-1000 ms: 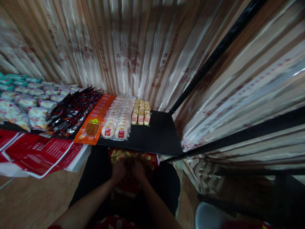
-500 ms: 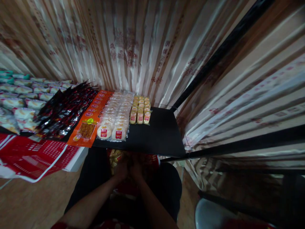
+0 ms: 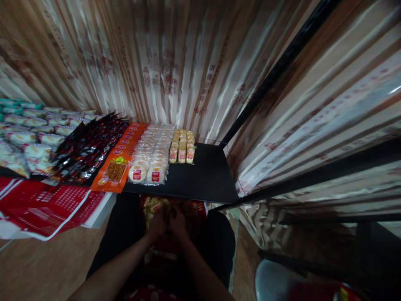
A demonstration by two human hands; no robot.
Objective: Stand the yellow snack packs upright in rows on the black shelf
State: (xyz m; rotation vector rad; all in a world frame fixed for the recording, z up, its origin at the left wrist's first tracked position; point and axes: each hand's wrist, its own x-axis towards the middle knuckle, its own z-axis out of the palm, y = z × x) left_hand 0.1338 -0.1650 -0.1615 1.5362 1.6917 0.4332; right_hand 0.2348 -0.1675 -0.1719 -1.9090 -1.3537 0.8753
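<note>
My left hand (image 3: 157, 224) and my right hand (image 3: 177, 221) are close together low in the view, both reaching into a red bag (image 3: 194, 211) of small golden-wrapped snacks (image 3: 152, 205) that rests on my lap just below the shelf edge. Both hands look curled among the packets, but the dim light hides what the fingers hold. Above them a black shelf (image 3: 206, 179) carries rows of snacks: small yellow packs (image 3: 182, 146), round white cakes (image 3: 152, 154), orange packets (image 3: 117, 165) and dark red packets (image 3: 87, 146).
Pale and green snack packs (image 3: 28, 133) fill the shelf's left end. A red-and-white printed bag (image 3: 46, 207) lies on a box at the lower left. Striped satin curtains (image 3: 188, 62) with black poles surround the shelf. A grey stool (image 3: 272, 284) is at the lower right.
The hands have stayed together in the red bag, shifting only slightly. The view has swayed a little left and right.
</note>
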